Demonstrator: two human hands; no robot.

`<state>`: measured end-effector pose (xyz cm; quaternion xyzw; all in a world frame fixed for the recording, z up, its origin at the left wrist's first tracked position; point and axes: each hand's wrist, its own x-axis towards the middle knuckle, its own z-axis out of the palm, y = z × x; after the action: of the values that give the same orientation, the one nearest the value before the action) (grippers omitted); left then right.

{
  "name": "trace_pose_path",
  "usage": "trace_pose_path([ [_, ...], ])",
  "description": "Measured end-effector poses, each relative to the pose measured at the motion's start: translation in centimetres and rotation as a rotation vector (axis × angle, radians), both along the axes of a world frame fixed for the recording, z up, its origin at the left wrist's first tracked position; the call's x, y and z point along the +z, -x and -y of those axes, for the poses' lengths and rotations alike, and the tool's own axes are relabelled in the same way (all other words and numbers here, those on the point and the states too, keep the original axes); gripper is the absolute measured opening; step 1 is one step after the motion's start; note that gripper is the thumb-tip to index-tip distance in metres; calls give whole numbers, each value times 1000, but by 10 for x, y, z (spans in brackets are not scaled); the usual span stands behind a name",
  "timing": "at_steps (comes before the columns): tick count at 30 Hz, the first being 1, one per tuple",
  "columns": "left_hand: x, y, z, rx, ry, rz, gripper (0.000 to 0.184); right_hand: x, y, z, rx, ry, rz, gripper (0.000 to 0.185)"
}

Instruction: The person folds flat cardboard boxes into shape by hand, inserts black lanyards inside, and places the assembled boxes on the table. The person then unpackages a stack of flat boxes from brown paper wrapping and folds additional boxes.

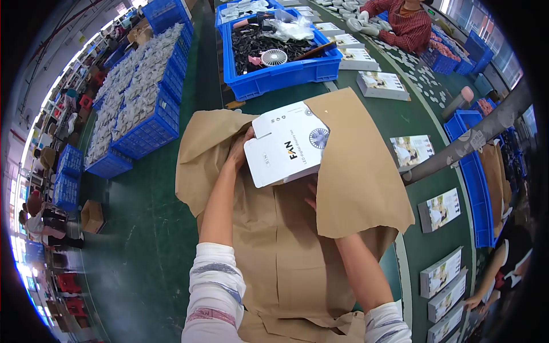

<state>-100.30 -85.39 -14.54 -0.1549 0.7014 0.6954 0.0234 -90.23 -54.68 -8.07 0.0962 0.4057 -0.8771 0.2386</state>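
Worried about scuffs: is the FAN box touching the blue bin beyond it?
Apart: the head view shows green surface between the FAN box and the blue bin.

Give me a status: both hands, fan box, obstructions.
Left hand at left edge of white fan box, grip partly hidden. Right hand mostly behind brown paper, grip unclear. Box tilted, right end covered by that paper.

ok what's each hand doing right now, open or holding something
Left hand: against the white box, fingers partly hidden; grip unclear.
Right hand: mostly hidden by brown paper; cannot tell.
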Motion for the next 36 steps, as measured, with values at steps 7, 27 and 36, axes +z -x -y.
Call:
trace_pose_path([
  [7, 20, -12, -12, 195, 360, -233, 65, 3, 21, -19, 110, 267, -110, 38],
  [27, 95, -125, -87, 154, -395, 91, 66, 80, 17, -21, 64, -187, -131, 43],
  [36, 54, -211, -194, 43, -592, 66, 69, 49, -3, -45, 57, -36, 109, 48],
])
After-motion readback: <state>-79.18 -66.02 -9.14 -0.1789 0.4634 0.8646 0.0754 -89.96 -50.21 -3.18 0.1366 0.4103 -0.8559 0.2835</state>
